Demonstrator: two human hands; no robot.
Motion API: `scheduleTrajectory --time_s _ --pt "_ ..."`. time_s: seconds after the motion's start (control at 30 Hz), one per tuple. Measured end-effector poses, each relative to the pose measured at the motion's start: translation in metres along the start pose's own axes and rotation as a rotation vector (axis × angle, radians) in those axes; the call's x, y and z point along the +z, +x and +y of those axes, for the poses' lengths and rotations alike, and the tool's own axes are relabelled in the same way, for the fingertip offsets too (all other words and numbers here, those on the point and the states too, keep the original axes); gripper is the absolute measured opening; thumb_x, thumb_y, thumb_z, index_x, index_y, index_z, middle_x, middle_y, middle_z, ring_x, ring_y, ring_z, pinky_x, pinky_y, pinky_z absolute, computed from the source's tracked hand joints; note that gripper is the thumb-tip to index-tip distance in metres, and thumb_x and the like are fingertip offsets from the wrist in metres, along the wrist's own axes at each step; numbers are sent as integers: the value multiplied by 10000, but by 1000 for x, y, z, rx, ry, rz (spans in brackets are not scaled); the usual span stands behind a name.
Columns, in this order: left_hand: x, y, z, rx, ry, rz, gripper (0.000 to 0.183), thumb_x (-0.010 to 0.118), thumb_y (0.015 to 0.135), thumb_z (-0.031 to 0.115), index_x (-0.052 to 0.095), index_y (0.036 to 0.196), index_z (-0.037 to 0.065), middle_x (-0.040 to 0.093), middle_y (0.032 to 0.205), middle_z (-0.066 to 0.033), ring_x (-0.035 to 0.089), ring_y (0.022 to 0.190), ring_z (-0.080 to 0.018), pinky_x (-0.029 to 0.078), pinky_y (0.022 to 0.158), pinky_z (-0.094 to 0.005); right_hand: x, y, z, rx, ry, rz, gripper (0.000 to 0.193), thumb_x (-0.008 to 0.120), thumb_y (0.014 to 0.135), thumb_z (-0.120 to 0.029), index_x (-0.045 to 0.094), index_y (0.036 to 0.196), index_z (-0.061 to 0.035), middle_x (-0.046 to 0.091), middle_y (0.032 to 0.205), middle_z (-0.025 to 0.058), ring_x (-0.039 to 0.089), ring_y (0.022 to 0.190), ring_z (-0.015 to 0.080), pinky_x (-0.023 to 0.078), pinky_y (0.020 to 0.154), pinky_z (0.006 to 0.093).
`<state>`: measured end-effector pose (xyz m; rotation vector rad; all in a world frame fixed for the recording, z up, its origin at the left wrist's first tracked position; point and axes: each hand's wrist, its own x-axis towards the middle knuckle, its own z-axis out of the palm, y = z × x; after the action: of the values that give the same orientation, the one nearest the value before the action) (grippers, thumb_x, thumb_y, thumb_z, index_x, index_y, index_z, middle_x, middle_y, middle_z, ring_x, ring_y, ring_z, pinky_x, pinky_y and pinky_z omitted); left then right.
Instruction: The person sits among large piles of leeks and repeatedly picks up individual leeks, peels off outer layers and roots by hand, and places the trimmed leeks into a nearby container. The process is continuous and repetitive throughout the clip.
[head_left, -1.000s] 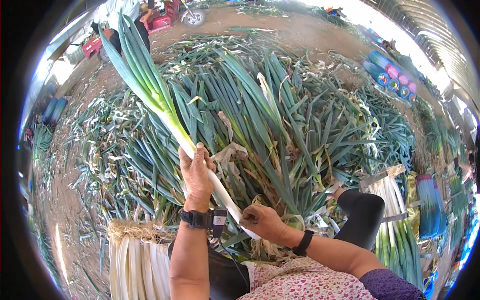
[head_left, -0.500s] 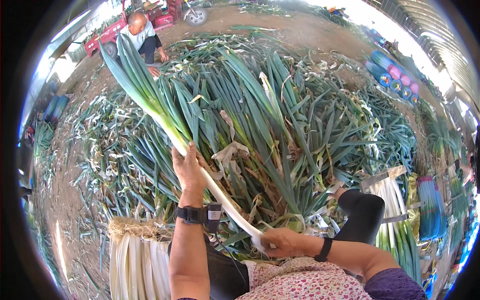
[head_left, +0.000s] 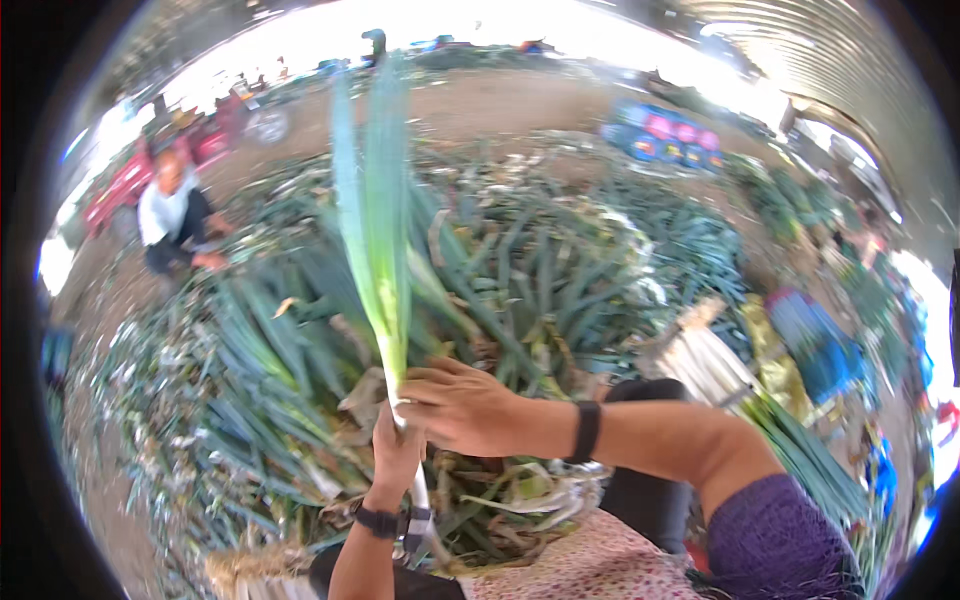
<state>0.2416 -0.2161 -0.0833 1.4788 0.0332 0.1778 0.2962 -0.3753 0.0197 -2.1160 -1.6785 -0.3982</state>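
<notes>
A long green onion point(head_left: 388, 300) stands almost upright in front of me, its blue-green leaves fanned at the top and its white stalk running down. My left hand point(head_left: 397, 452) is closed round the white stalk. Just above it, my right hand point(head_left: 462, 408) reaches across from the right, its fingers closed on the stalk near where white turns green. The stalk's lower end shows below my left hand, beside the wrist strap. Behind both hands lies a big heap of green onions point(head_left: 540, 270) with dry, loose outer leaves.
A tied bundle of green onions point(head_left: 705, 365) lies at my right, and another bundle point(head_left: 250, 570) stands at lower left. Beyond sit blue and pink wrapped bundles point(head_left: 665, 138). A person in a white top point(head_left: 172, 212) crouches at far left by a red vehicle point(head_left: 122, 185).
My right hand has moved from the root end up to the stalk by my left hand. The onion has swung from a left tilt to nearly upright. The whole view has turned rightward.
</notes>
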Motion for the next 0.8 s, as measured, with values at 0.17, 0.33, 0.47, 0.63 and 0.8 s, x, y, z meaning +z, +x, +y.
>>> scheduleTrajectory --time_s 0.17,0.33,0.47,0.63,0.8 --pt "70 -29 29 165 380 -433 353 691 823 149 552 1099 -23 614 782 -90 589 607 -144 478 571 -287 -68 -45 5 180 -446 -735 197 644 708 -153 655 903 -125 626 855 58 610 936 261 459 851 380" --pt "76 -29 7 567 762 -277 469 737 697 68 573 1134 24 577 1122 -174 534 1075 -349 433 922 -423 -182 -213 32 689 -386 -631 241 638 712 -166 598 946 -119 621 777 92 639 800 287 484 716 411" --pt "21 -21 -35 327 731 5 436 684 764 56 549 1178 31 544 1173 -175 513 1101 -361 416 937 -452 -283 -371 25 1131 -587 -367 449 627 712 -173 604 1159 -140 661 969 133 626 929 320 478 807 453" --pt "9 -24 -52 57 773 -46 272 584 891 87 562 1162 100 549 1102 -102 513 917 -282 450 735 -447 -318 -521 -37 1646 -598 -297 433 615 721 -187 608 1147 -110 655 955 211 628 921 375 494 828 443" --pt "15 -20 -26 12 584 -62 242 627 886 142 581 1095 28 585 993 -77 537 813 -178 474 730 -375 -268 -619 -49 1913 -481 -420 465 647 748 -225 592 1201 -138 636 1109 188 596 1054 350 466 913 434"
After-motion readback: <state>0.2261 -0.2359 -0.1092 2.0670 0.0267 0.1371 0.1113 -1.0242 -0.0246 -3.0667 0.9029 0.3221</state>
